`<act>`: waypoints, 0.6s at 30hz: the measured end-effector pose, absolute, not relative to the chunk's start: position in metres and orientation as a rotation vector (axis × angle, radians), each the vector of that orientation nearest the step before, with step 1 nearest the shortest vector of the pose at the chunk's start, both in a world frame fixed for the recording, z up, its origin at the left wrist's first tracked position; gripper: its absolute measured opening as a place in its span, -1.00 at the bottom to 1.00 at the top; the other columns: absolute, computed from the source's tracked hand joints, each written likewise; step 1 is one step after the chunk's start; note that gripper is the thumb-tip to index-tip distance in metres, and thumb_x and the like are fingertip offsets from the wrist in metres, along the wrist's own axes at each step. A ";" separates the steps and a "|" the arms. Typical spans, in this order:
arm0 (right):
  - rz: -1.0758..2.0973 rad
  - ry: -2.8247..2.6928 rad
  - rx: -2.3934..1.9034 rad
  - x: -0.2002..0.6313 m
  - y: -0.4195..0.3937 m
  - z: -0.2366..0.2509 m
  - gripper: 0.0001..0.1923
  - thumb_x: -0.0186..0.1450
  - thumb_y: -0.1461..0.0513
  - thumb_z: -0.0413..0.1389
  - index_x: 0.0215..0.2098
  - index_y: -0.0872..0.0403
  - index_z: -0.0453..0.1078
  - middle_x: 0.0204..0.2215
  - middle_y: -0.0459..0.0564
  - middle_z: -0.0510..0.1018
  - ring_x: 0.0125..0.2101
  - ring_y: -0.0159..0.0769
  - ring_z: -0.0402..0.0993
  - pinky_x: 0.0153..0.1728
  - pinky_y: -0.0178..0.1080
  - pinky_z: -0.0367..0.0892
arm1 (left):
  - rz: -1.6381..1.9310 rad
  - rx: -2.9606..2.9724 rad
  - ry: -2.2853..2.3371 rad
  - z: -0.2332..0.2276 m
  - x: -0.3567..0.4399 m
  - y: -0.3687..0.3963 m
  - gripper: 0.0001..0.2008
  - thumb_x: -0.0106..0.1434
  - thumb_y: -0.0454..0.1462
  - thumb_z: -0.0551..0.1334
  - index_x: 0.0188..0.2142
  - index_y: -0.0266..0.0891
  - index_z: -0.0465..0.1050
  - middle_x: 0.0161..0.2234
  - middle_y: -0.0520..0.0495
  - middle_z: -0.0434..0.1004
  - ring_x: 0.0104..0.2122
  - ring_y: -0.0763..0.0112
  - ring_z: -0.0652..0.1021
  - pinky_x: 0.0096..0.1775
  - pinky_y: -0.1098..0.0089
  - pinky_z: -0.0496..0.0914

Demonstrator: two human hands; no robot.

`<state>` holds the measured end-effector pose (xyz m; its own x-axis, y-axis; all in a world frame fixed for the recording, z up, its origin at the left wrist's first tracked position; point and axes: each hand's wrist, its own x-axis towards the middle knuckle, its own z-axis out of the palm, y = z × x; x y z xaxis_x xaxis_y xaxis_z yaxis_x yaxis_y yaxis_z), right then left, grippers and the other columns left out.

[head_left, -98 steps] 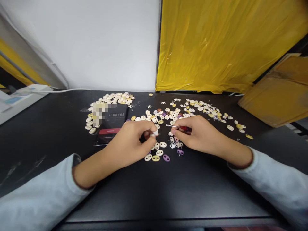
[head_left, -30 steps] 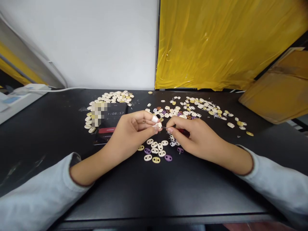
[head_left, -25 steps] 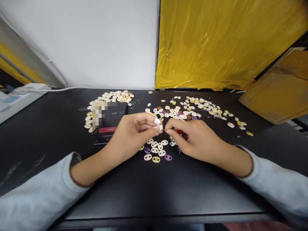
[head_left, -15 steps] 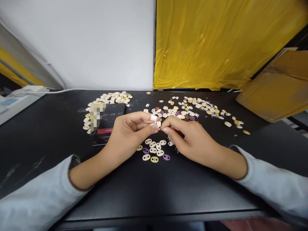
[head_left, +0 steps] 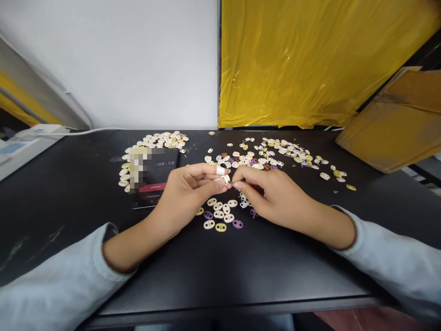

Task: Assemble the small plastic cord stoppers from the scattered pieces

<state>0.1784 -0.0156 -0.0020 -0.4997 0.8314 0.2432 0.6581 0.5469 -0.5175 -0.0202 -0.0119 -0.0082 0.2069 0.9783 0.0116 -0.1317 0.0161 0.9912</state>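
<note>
left hand [head_left: 186,195] pinching small white bead [head_left: 225,179], frame centre | right hand [head_left: 272,197] gripping thin red-handled pick [head_left: 255,187], probably poking its hole | bead light, stiff, slippery; holding by edges

left hand [head_left: 188,191] rose off the counter [head_left: 241,271]; 3.3 s ago it was pressed down among the loose pieces, now it was lifted, pinching one small white piece [head_left: 225,179] at the fingertips. right hand [head_left: 272,195] closed in from the right; the thin tool [head_left: 231,182] it held, once pointing free with a gap to the left hand, now had its tip touching the white piece. phone timer [head_left: 164,163] ran from :55 to :58. small cluster of pieces [head_left: 220,215] below the hands came into full view.
</note>
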 end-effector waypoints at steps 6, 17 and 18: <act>0.441 -2.376 -1.234 0.178 -0.016 -0.002 -0.87 0.41 0.23 -0.03 -0.26 0.04 0.33 -0.60 -0.19 0.34 -0.62 -0.42 0.20 -0.50 -0.30 -0.04 | 1.069 1.351 1.016 -0.006 -0.020 -0.012 -0.77 -0.01 -0.27 0.51 -0.31 -0.26 0.65 -0.31 -0.07 0.70 -0.27 0.29 0.66 -0.11 0.32 0.57; 0.726 -2.079 -1.102 0.173 -0.016 -0.006 -0.85 0.42 0.27 -0.03 -0.35 0.06 0.25 -0.60 -0.22 0.24 -0.58 -0.45 0.17 -0.47 -0.34 0.07 | 1.173 1.221 0.950 -0.005 -0.016 -0.014 -0.74 0.02 -0.29 0.51 -0.27 -0.26 0.62 -0.33 -0.05 0.71 -0.31 0.33 0.68 -0.11 0.33 0.58; 0.732 -2.075 -1.095 0.174 -0.015 -0.005 -0.84 0.42 0.27 -0.02 -0.36 0.06 0.25 -0.59 -0.22 0.24 -0.58 -0.45 0.17 -0.47 -0.35 0.08 | 1.174 1.221 0.941 -0.005 -0.016 -0.014 -0.75 0.03 -0.29 0.50 -0.26 -0.27 0.62 -0.33 -0.05 0.70 -0.31 0.34 0.68 -0.13 0.35 0.58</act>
